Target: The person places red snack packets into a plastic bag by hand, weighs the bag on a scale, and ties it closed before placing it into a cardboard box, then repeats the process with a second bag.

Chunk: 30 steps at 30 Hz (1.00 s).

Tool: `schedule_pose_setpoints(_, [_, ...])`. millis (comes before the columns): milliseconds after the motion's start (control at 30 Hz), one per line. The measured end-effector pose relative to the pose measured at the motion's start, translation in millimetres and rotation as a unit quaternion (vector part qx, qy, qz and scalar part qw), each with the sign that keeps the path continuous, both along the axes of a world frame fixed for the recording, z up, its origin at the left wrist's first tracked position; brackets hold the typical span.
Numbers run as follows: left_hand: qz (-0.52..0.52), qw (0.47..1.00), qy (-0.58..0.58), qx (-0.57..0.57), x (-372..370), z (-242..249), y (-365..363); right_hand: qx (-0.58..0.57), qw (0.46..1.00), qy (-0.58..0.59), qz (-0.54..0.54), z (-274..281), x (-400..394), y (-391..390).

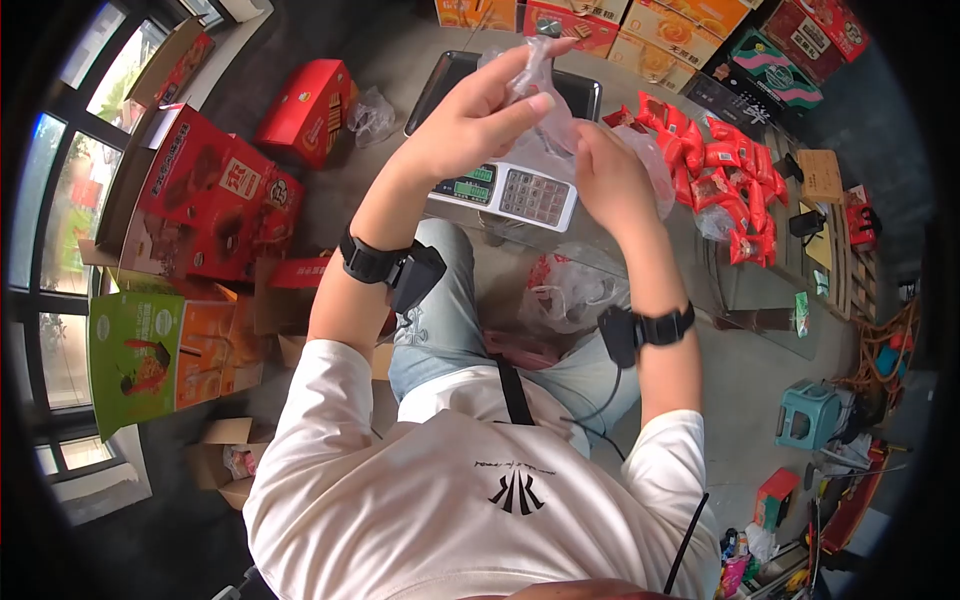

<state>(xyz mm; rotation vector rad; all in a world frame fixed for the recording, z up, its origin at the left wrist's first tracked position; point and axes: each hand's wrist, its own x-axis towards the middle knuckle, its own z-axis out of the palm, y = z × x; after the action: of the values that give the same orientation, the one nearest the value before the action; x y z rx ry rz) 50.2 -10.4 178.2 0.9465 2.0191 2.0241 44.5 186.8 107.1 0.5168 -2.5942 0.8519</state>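
A thin clear plastic bag (545,128) is stretched between my two hands above the scale. My left hand (475,125) has its index finger and thumb apart, with the bag's upper end caught around the fingers. On the other side my right hand (615,180) pinches the bag, its fingertips partly hidden by the hand. Below them is a white electronic scale (560,212) with green displays, a keypad and a black tray (580,92). Right of the scale lies a pile of small red packets (715,185).
Red gift boxes (215,200) and a green carton (135,350) stand on the left. Stacked cartons (655,40) line the back. Another plastic bag (570,290) is near my knees. A teal stool (808,415) stands at the right, below a wooden pallet (850,260).
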Motion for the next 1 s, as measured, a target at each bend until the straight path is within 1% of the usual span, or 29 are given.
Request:
schedule_pose_setpoints(33, [0.009,1.000,0.009,0.017,2,1,6,0.000,1.000,-0.001,0.003,2,-7,-4])
schedule_pose_setpoints(67, [0.012,1.000,0.008,0.017,1,-1,4,0.051,0.994,-0.091,-0.026,6,-14,-9])
schedule_pose_setpoints(100, [-0.001,1.000,0.020,-0.002,-3,-5,0,0.101,0.977,-0.178,-0.054,11,-18,-15])
schedule_pose_setpoints(133, [-0.014,0.999,0.035,-0.022,-9,-9,-3,0.099,0.978,-0.174,-0.053,17,-15,-23])
schedule_pose_setpoints(167, [0.004,0.999,0.048,-0.012,-14,-18,-3,0.019,0.999,0.019,-0.023,23,-5,-33])
schedule_pose_setpoints(200, [0.009,0.999,0.048,-0.012,-15,-18,-5,-0.063,0.976,0.208,0.009,26,6,-43])
schedule_pose_setpoints(233, [0.014,0.998,0.054,-0.012,-16,-19,-7,-0.093,0.987,0.119,0.060,23,13,-51])
schedule_pose_setpoints(267, [0.017,0.998,0.058,-0.012,-17,-21,-8,-0.093,0.987,0.117,0.063,18,9,-53])
schedule_pose_setpoints(300, [0.002,0.999,0.037,-0.008,-18,-23,-12,-0.060,0.997,0.001,0.057,9,2,-54])
schedule_pose_setpoints(333, [0.001,0.999,0.033,-0.009,-15,-22,-15,-0.025,0.992,-0.114,0.049,-2,-7,-54])
schedule_pose_setpoints(367, [-0.006,1.000,0.012,-0.018,-12,-16,-17,0.009,0.983,-0.182,0.028,-17,-23,-52])
schedule_pose_setpoints(400, [-0.012,1.000,-0.007,-0.027,-10,-13,-18,0.009,0.983,-0.182,0.028,-32,-32,-48])
schedule_pose_setpoints(433, [-0.003,1.000,-0.003,0.012,-7,-18,-13,0.037,0.996,-0.056,-0.051,-44,-37,-46])
schedule_pose_setpoints(467, [-0.003,1.000,-0.003,0.012,-6,-20,-15,0.063,0.987,0.072,-0.127,-53,-45,-43])
schedule_pose_setpoints(500, [0.006,1.000,-0.002,-0.025,-6,-21,-19,0.121,0.968,0.105,-0.194,-51,-52,-40])
schedule_pose_setpoints(533, [0.015,0.998,-0.001,-0.062,-6,-22,-22,0.121,0.968,0.104,-0.192,-43,-58,-36])
schedule_pose_setpoints(567, [0.016,0.998,-0.005,-0.061,-4,-21,-24,0.196,0.940,0.169,-0.221,-33,-64,-30])
schedule_pose_setpoints(600, [0.023,0.999,-0.037,-0.028,-3,-15,-25,0.267,0.901,0.232,-0.249,-29,-70,-23])
schedule_pose_setpoints(633, [0.028,0.997,-0.068,0.004,-3,-12,-27,0.268,0.901,0.230,-0.250,-36,-81,-12])
schedule_pose_setpoints(667, [0.026,0.997,-0.068,0.004,-6,-13,-31,0.292,0.926,0.128,-0.201,-47,-94,4])
schedule_pose_setpoints(700, [-0.001,0.990,-0.114,0.088,-10,-17,-36,0.313,0.938,0.024,-0.149,-52,-102,22])
schedule_pose_setpoints(733, [-0.027,0.972,-0.159,0.172,-13,-18,-39,0.315,0.937,0.024,-0.151,-50,-104,40])
schedule_pose_setpoints(767, [-0.050,0.958,-0.175,0.220,-14,-15,-40,0.335,0.925,-0.102,-0.146,-46,-106,59])
schedule_pose_setpoints(800, [-0.052,0.957,-0.176,0.224,-17,-16,-38,0.349,0.899,-0.226,-0.139,-40,-106,78])
schedule_pose_setpoints(833, [-0.137,0.923,-0.230,0.275,-19,-18,-35,0.327,0.906,-0.232,-0.139,-32,-101,101])
schedule_pose_setpoints(867, [-0.220,0.876,-0.281,0.324,-20,-21,-30,0.304,0.911,-0.240,-0.138,-23,-90,121])
schedule_pose_setpoints(900, [-0.221,0.885,-0.281,0.297,-19,-22,-20,0.309,0.909,-0.244,-0.139,-8,-79,134])
schedule_pose_setpoints(967, [-0.228,0.869,-0.321,0.301,-21,-30,2,0.360,0.871,-0.306,-0.134,22,-62,155])
schedule_pose_setpoints(1000, [-0.223,0.862,-0.343,0.299,-23,-33,11,0.360,0.869,-0.308,-0.140,28,-59,169])
